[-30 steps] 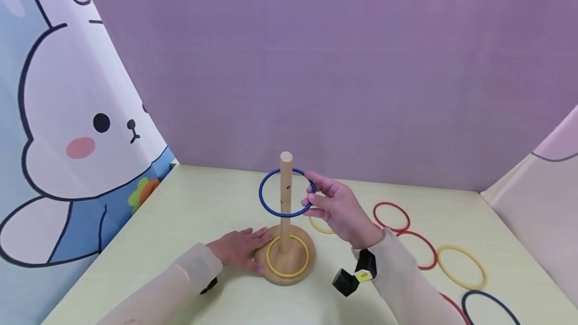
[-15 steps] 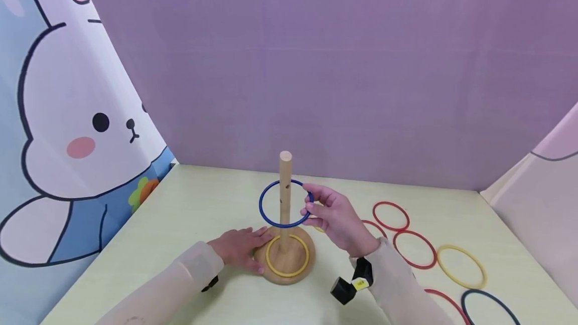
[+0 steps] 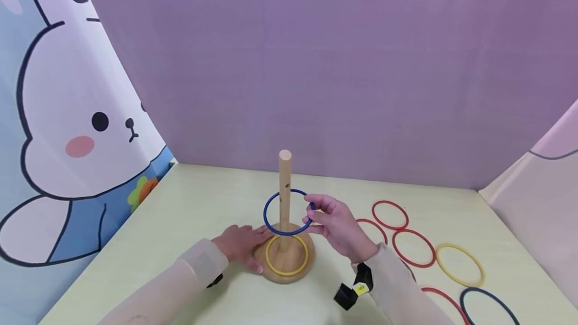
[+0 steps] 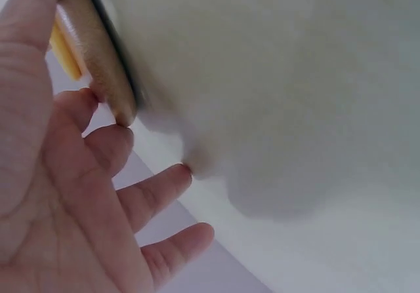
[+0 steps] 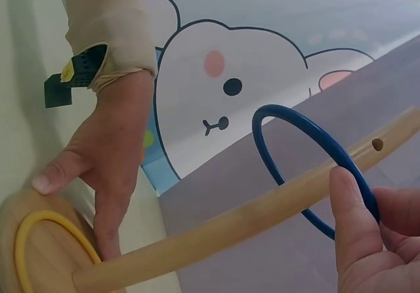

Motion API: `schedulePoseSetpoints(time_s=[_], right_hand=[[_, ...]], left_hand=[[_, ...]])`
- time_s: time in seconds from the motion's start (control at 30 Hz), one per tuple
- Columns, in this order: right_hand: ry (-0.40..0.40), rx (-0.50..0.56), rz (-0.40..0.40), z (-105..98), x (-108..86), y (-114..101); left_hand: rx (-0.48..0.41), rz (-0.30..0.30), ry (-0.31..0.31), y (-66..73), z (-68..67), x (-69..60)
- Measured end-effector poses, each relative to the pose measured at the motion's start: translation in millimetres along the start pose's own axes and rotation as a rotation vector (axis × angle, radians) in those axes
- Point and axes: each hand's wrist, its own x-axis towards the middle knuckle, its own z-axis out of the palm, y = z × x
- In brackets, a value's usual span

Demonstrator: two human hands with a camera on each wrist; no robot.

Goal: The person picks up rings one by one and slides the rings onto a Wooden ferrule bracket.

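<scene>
A wooden post point(image 3: 285, 179) stands upright on a round wooden base point(image 3: 309, 265), where a yellow ring point(image 3: 267, 260) lies around its foot. A blue ring point(image 3: 266, 219) encircles the post partway down, tilted, and my right hand point(image 3: 340, 227) pinches its right side between thumb and fingers. The right wrist view shows the post passing through this blue ring point(image 5: 295, 116). My left hand point(image 3: 241, 246) rests at the left rim of the base, fingers spread. In the left wrist view, fingertips of the left hand point(image 4: 92, 181) touch the edge of the base point(image 4: 98, 50).
On the table point(image 3: 203, 189) to the right lie several loose rings, among them a red ring point(image 3: 395, 247), a yellow ring point(image 3: 483, 275) and a dark blue ring point(image 3: 489, 293). Behind the table rises a purple backdrop point(image 3: 316, 64); a rabbit-print panel point(image 3: 58, 89) borders the left.
My right hand has lowered the blue ring along the post, from near its top to about the middle. A red ring behind the right hand has come into view. The left hand stays at the base.
</scene>
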Motion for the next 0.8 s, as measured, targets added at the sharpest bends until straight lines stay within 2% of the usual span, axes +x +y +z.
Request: schedulePoseSetpoints(time_s=[0.17,0.5,0.8], right_hand=[[-0.002,0.038,0.008,-4,-2.1,6],[-0.009,0.077,0.024,-9,-1.6,24],[-0.018,0.028,0.06,-9,-2.6,38]], left_hand=[[0.066,0.011,0.007,1.6,-0.3,-0.1],[0.051,0.019,-0.002,-1.9,2.0,2.3],[0.054,0.024,0.013,-2.4,3.0,2.7]])
